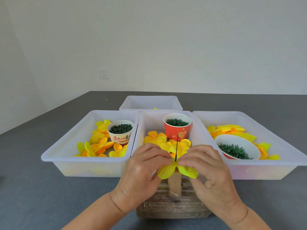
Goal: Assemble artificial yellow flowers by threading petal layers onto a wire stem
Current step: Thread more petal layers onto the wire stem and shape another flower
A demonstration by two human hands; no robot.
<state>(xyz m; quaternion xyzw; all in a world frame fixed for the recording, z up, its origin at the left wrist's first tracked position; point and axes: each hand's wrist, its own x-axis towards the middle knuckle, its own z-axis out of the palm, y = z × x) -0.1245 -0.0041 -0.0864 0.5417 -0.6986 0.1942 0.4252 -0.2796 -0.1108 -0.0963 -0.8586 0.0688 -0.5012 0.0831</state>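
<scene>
1. Nearest the camera, a brown block base [172, 208] with an upright post [174, 183] was seen on the grey table [49, 205]; a dark wire stem [177, 146] rose from the top of the post.
2. A yellow petal layer [167, 171] was seated low on the wire stem, just above the post. It was pinched on one side by the left hand [142, 176] and on the other by the right hand [211, 176], fingers curled, fingertips nearly meeting at the wire.
3. Much of the wire was left bare above the layer, so the flower was judged to be at an early stage, with further layers still to be threaded.
4. Beyond, three white trays [69, 156] held loose yellow petals [99, 143], and cups [177, 128] held green parts.
5. Farthest off, a fourth tray [149, 101] was seen, in which only a scrap of yellow showed.
</scene>
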